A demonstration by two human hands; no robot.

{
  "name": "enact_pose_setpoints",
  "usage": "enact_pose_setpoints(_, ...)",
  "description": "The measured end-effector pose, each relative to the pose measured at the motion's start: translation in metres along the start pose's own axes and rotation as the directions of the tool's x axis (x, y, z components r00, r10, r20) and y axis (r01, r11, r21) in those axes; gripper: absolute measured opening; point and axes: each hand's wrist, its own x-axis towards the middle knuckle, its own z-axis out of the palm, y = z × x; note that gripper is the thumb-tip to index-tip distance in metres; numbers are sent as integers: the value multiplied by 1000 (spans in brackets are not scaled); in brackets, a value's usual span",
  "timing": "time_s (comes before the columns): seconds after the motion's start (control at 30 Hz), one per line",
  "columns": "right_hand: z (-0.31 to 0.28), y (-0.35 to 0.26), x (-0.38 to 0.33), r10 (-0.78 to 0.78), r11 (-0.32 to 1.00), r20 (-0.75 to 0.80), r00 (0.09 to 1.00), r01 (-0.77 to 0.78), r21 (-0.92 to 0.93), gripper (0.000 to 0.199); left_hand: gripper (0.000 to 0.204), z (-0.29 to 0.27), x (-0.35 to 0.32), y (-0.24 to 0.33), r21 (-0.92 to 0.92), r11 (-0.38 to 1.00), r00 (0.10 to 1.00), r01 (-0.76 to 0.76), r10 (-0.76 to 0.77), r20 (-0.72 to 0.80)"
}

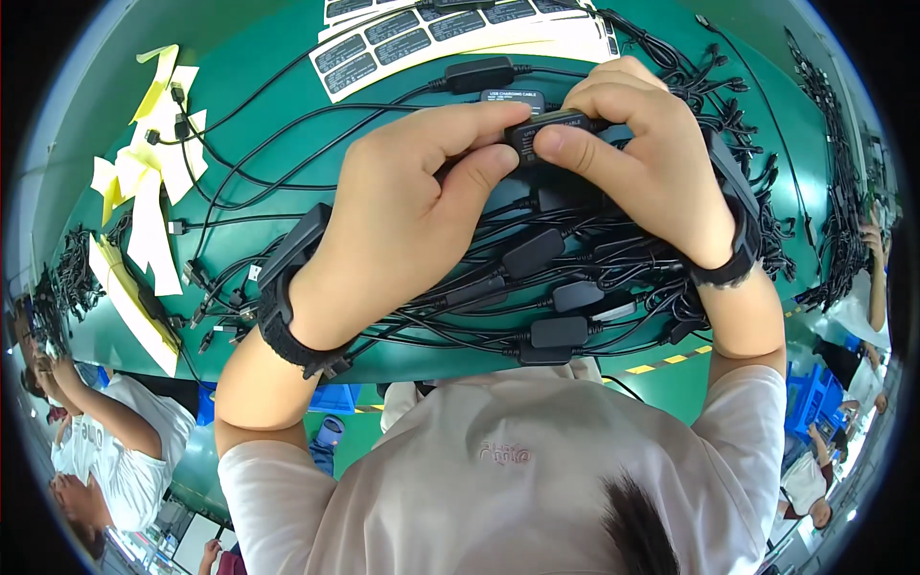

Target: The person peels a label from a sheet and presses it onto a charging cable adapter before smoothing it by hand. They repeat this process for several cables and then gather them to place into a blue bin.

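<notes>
Above the middle of the green table, both hands hold a small black cable box [551, 134] with a printed black label on its face. My left hand [422, 172] pinches its left end between thumb and forefinger. My right hand [647, 153] grips its right end, the thumb lying flat across the label. Just behind it lies another labelled cable box [513, 98], partly covered by the fingers. Below the hands, a heap of black cables with boxes [559, 333] spreads over the near part of the table; my forearms hide some of it.
Sheets of black labels [412, 43] lie at the far edge, near another cable box [479, 72]. Yellow and white paper strips [149, 172] are at the left. Bundled black cables [839, 192] line the right. Co-workers [125, 441] sit on both sides; a blue crate [813, 402] stands at the right.
</notes>
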Motion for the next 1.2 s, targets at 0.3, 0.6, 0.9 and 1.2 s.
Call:
enact_pose_setpoints(0.3, -1, 17, 12, 61, 980, -122, 991, -83, -182, 16, 25, -49, 9, 43, 602, 729, 921, -326, 388, 28)
enact_pose_setpoints(0.6, -25, 21, 18, -44, 921, -23, 999, 31, -387, 18, 19, -114, -11, 106, 395, 894, 904, -211, 332, -268)
enact_pose_setpoints(0.9, -26, 82, 105, 46, 965, 74, 996, -25, -262, 26, 25, -73, 78, 3, 917, 372, 974, -146, 219, 66)
enact_pose_setpoints(1.2, 2, 105, 139, 148, 982, 172, 974, -123, -144, 28, 29, -78, 146, -40, 869, 468, 982, 161, -162, -94)
